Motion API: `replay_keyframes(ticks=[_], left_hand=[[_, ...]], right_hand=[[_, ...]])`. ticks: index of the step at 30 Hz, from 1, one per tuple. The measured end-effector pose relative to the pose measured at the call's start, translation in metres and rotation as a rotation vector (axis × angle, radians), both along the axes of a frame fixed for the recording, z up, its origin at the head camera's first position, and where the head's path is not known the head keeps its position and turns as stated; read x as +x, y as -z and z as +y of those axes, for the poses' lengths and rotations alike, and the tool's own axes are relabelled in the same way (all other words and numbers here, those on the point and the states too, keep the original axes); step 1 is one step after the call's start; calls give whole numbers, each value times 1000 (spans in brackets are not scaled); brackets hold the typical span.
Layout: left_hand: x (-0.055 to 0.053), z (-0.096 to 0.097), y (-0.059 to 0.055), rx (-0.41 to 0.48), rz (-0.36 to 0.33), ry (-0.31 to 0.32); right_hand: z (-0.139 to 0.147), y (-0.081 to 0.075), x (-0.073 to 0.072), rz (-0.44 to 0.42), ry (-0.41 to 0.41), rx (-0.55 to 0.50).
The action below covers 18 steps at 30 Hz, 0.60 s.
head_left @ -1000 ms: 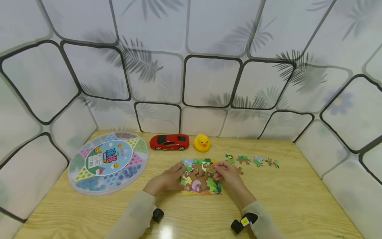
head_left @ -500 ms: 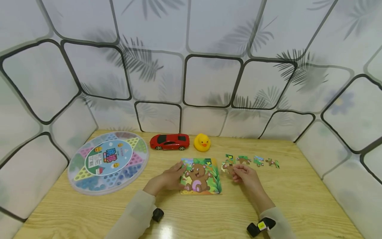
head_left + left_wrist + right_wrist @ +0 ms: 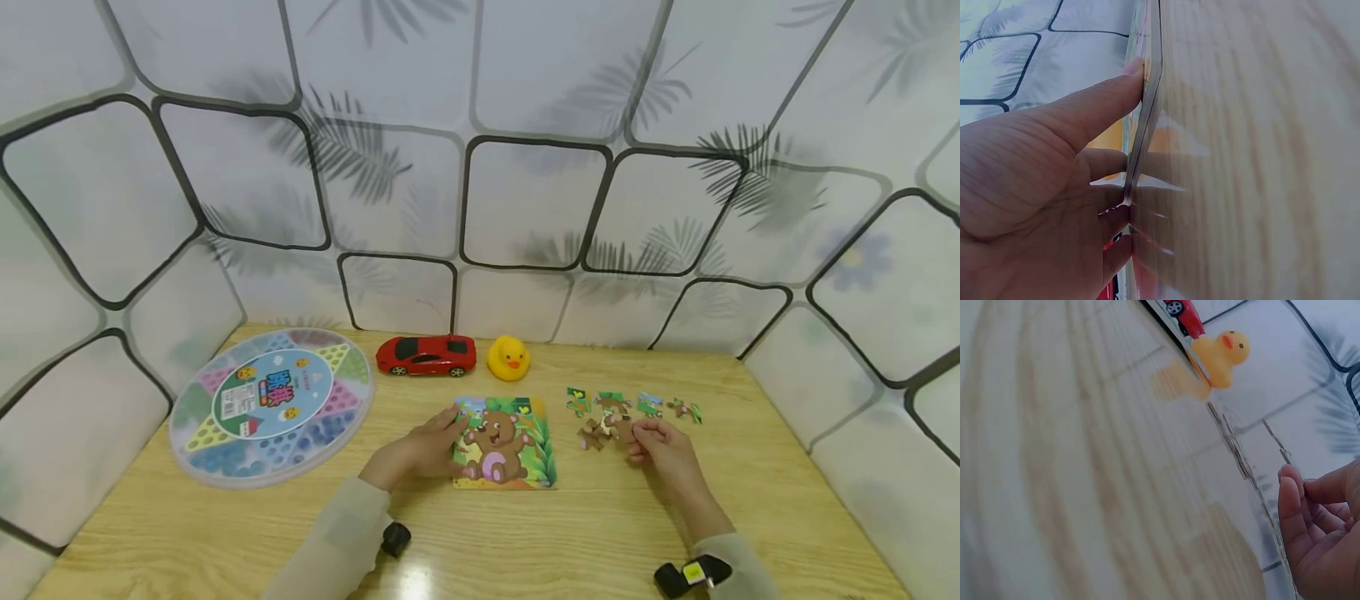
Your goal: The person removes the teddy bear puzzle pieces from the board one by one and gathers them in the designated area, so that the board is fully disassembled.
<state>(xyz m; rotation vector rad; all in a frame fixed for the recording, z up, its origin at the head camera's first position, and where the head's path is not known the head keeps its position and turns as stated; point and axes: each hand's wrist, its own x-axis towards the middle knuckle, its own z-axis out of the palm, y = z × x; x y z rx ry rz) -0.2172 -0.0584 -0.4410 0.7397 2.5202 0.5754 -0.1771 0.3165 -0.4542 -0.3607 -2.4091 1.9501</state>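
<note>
A bear jigsaw puzzle (image 3: 495, 450) lies on the wooden table. My left hand (image 3: 433, 446) rests at its left side; in the left wrist view the thumb (image 3: 1110, 103) and spread fingers touch the puzzle's edge. To the right, my right hand (image 3: 667, 454) pinches a brown puzzle piece (image 3: 618, 426) between thumb and fingertips. Seen edge-on in the right wrist view, this held piece (image 3: 1286, 455) is raised over the line of loose pieces (image 3: 1244, 464). A brown loose piece (image 3: 592, 435) lies just left of the held one.
Several more loose pieces (image 3: 650, 405) form a row behind the right hand. At the back stand a red toy car (image 3: 426, 357) and a yellow rubber duck (image 3: 508, 359). A round Chinese checkers box (image 3: 272, 407) lies at left. Patterned fabric walls (image 3: 525, 208) enclose the table.
My right hand has moved right, away from the puzzle, with the piece in its fingertips, uncovering the puzzle's right side and a loose brown piece. The left hand has stayed in place.
</note>
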Motion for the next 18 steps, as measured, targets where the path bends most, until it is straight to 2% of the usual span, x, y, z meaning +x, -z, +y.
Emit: replay_keyframes(ticks=[8,18], left_hand=[[0,-1,-1,7,-5,-1],[1,-1,-1,14,3,6]], right_hand=[[14,1,-3,-27,4,9],[28,0,-3,-65,35,100]])
